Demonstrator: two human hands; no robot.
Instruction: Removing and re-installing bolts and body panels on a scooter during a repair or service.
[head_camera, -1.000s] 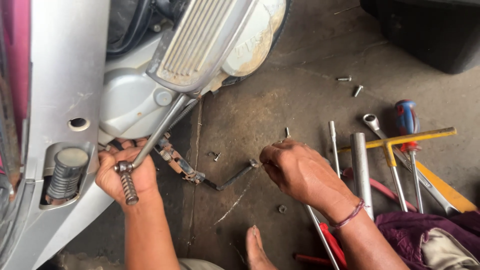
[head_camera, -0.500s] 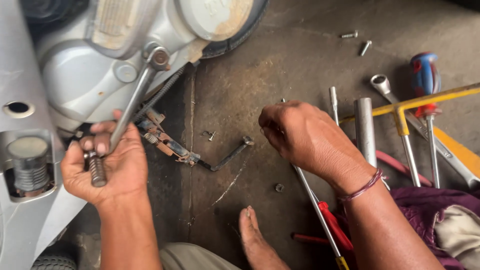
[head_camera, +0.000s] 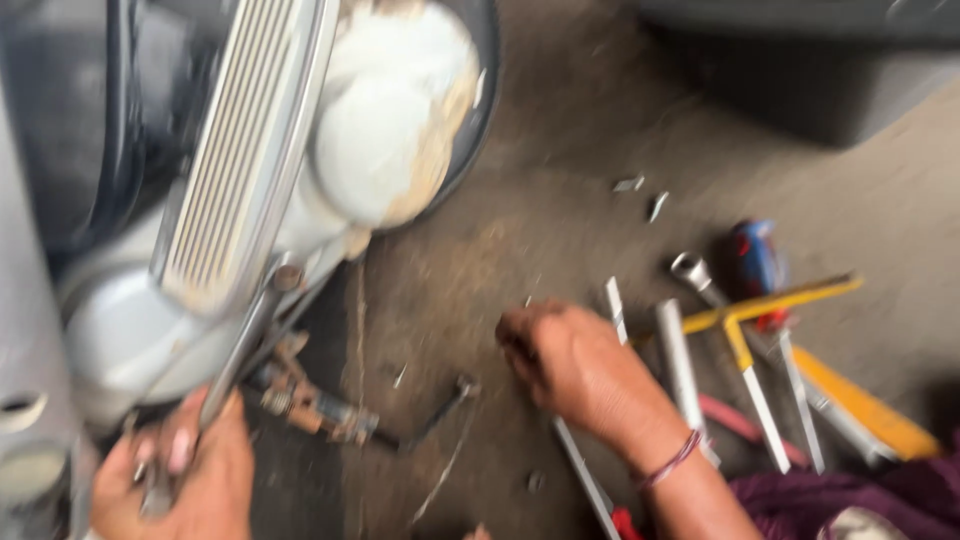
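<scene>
My left hand (head_camera: 185, 475) grips the lower end of a long metal lever (head_camera: 235, 365) that runs up to the underside of a pale scooter body (head_camera: 330, 150). Beside that hand, a rusty bracket (head_camera: 310, 405) with a thin dark rod (head_camera: 440, 410) lies on the floor. My right hand (head_camera: 580, 370) is down on the stained concrete with its fingers curled, among several long metal tools (head_camera: 680, 365). Blur hides whether it holds one of them. A thread bracelet circles its wrist.
A yellow T-shaped wrench (head_camera: 750, 320), a blue and red screwdriver (head_camera: 755, 265) and a socket bar (head_camera: 695, 275) lie to the right. Small screws (head_camera: 640, 190) sit farther back. Purple cloth (head_camera: 850, 500) covers the bottom right corner. The ribbed footboard (head_camera: 240, 150) overhangs on the left.
The view has tilted up and gone blurry. My left hand has slid lower on the lever, and my right hand stays by the tools on the floor.
</scene>
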